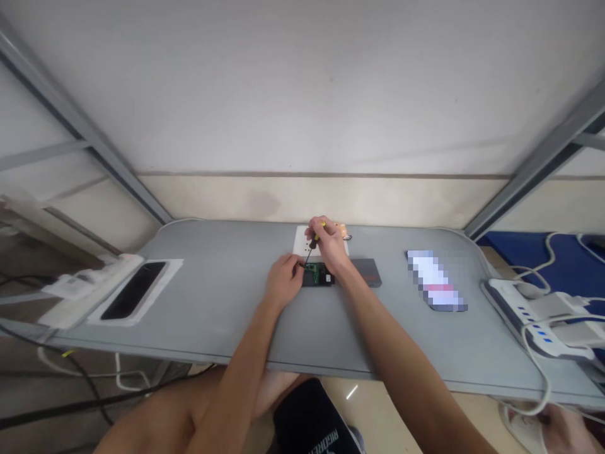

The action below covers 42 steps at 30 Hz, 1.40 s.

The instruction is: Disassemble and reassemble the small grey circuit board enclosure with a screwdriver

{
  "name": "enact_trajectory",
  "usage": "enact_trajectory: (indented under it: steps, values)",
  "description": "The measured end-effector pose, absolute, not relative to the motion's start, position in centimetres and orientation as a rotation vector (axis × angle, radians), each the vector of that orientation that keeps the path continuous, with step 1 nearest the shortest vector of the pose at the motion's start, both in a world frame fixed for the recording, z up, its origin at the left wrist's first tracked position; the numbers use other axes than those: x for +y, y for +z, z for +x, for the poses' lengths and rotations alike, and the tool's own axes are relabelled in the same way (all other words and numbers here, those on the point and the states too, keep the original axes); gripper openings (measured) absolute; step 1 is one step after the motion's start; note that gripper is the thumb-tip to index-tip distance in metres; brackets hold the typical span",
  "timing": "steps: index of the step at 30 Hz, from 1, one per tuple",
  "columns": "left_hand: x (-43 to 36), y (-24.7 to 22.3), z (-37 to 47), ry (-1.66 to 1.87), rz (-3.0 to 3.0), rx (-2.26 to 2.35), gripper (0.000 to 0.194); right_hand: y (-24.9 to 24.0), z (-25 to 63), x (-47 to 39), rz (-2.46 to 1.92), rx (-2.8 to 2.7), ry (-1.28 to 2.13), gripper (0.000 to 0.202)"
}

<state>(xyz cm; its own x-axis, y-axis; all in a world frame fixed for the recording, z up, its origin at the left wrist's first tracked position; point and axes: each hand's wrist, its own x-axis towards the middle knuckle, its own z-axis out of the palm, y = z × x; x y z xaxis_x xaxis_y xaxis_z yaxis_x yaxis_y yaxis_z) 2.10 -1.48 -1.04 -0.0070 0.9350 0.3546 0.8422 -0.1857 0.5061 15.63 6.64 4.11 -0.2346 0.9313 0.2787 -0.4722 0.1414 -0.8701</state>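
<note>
My right hand (329, 244) is closed around a screwdriver (312, 243) with a black and yellow handle. Its thin shaft slants down to the left end of an opened black device (325, 277) with a green circuit board showing inside. Fingers of my left hand (285, 279) grip that device's left end, close by the screwdriver's tip; the tip itself is too small to make out. Partly behind my right wrist lies a flat dark grey cover (368, 271). Beyond the device, a white sheet (299, 236) bears several tiny dark pieces, perhaps screws.
A small orange object (341, 230) sits behind my right hand. To the right are a lit phone (435, 280) and a white power strip (524, 318) with plugs and cables. A black phone (135, 290) lies on white paper at left. Metal posts flank the grey table (212, 302).
</note>
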Motion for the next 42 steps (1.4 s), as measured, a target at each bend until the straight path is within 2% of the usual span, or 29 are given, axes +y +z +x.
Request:
enact_trajectory:
  steps: [4, 8, 12, 17, 20, 24, 29, 34, 37, 42]
  values:
    - [-1.5, -1.1, 2.1, 0.952, 2.121, 1.904, 0.022, 3.8, 15.5, 6.6, -0.607, -1.096, 1.373, 0.055]
    - [-1.4, -1.1, 2.0, 0.942, 2.130, 1.898, 0.022, 4.1, 15.5, 6.4, -0.487, -1.138, 1.496, 0.052]
    - [-1.4, -1.1, 2.1, 0.959, 2.100, 1.919, 0.023, 4.3, 15.6, 6.1, -0.477, -1.178, 1.564, 0.041]
    - [-1.4, -1.2, 2.0, 0.967, 2.120, 1.889, 0.022, 4.2, 15.3, 5.8, -0.547, -1.135, 1.415, 0.049]
    - [-1.4, -1.3, 2.0, 0.983, 2.121, 1.871, 0.022, 4.4, 15.4, 5.7, -0.481, -1.155, 1.467, 0.051]
    - [-1.4, -1.3, 2.0, 0.977, 2.113, 1.896, 0.024, 4.2, 15.5, 5.9, -0.483, -1.131, 1.519, 0.042]
    - [-1.5, -1.1, 2.1, 0.952, 2.109, 1.903, 0.024, 3.8, 15.2, 6.3, -0.571, -1.033, 1.411, 0.054]
    - [-1.5, -1.0, 2.1, 0.951, 2.114, 1.903, 0.022, 4.5, 15.5, 5.8, -0.489, -1.120, 1.479, 0.049]
    - [-1.4, -1.1, 2.1, 0.945, 2.122, 1.918, 0.021, 4.9, 15.5, 5.3, -0.579, -1.214, 1.391, 0.044]
    - [-1.4, -1.2, 2.1, 0.952, 2.122, 1.899, 0.023, 4.6, 14.9, 5.1, -0.598, -1.085, 1.406, 0.057]
